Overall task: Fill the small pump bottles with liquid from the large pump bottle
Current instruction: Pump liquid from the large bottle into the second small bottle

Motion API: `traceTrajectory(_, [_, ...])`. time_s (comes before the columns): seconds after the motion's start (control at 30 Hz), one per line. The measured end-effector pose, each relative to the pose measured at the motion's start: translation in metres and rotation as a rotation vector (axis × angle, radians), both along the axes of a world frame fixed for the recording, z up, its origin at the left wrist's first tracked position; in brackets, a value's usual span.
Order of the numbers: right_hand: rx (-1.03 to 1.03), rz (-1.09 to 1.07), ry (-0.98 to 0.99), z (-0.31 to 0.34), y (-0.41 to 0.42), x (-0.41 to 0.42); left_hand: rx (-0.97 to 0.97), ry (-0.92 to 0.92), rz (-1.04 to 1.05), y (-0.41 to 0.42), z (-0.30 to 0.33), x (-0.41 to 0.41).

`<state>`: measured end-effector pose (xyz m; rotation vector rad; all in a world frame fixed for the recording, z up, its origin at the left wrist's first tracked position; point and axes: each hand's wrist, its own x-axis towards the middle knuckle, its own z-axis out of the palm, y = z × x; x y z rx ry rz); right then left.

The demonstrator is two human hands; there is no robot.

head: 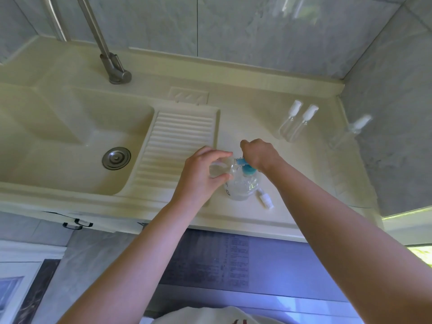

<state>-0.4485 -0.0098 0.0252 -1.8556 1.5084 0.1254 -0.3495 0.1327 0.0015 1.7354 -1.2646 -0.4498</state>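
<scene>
Left hand [201,176] gripping an uncapped small bottle [219,170], tilted so its mouth meets the blue spout. Right hand [260,154] curled down onto the large pump bottle [243,185] head, likely pumping. Removed pump cap [265,199] lying just beside, out of the way.

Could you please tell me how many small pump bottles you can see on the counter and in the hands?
4: one small bottle in the left hand, two standing together behind the right hand, one by the right wall. None seem hidden.
</scene>
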Motion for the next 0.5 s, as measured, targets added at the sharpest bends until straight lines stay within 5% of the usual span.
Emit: traceTrajectory(0.5, [-0.018, -0.017, 0.004, -0.0022, -0.0012, -0.0002, -0.007, 0.008, -0.003, 0.0008, 0.0001, 0.0005])
